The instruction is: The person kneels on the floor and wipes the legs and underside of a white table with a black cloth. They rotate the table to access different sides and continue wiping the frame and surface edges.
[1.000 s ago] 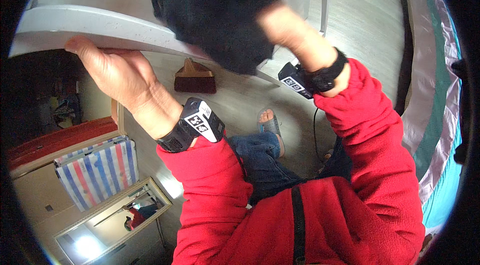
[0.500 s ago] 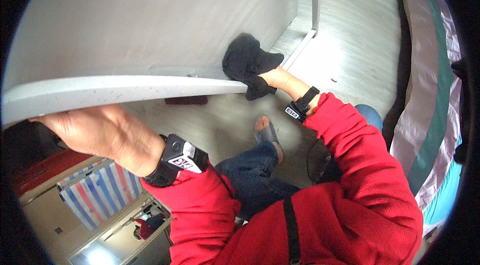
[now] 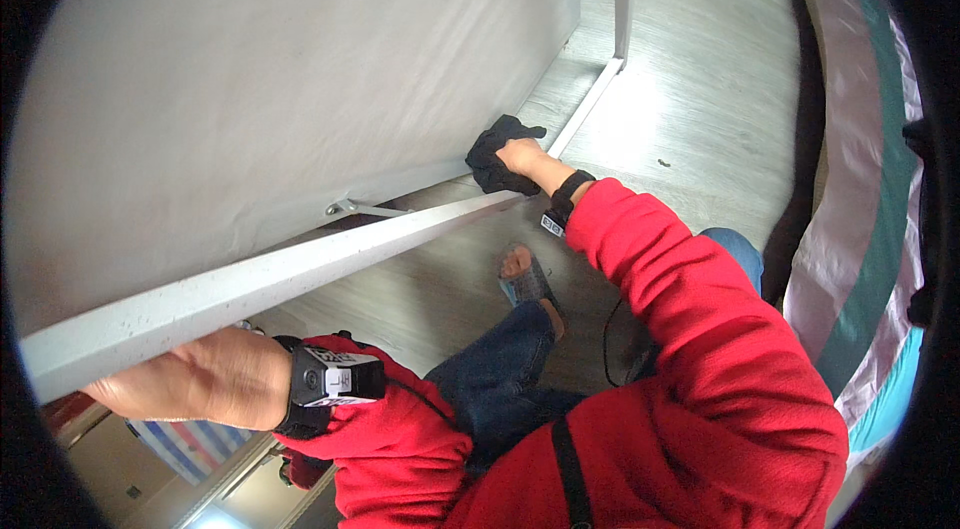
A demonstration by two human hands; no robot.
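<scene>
A large pale panel [image 3: 300,59], which looks like a folding table's top, stands tilted on the left. Its white metal leg bar [image 3: 300,264] slants across in front, swung out from the panel, with a small metal bracket [image 3: 345,207] and brace between them. At the bar's near left end, my left hand [image 3: 195,381] grips it from beneath; the fingertips are hidden behind the bar. My right hand [image 3: 520,157] clutches a bunched black cloth [image 3: 490,154] and presses it at the bar's far end, where a crosspiece [image 3: 585,109] meets it.
Grey wood-look floor [image 3: 710,89] lies beyond the frame. On the right hangs fabric with pink and green stripes [image 3: 860,269]. My sandalled foot [image 3: 522,274] is below the bar, with a thin black cable [image 3: 608,334] nearby. A striped sheet [image 3: 190,444] shows at lower left.
The leg bar has swung away from the panel, toward me, and my left hand has moved down with it. The black cloth and my right hand have shifted slightly left, the cloth more bunched.
</scene>
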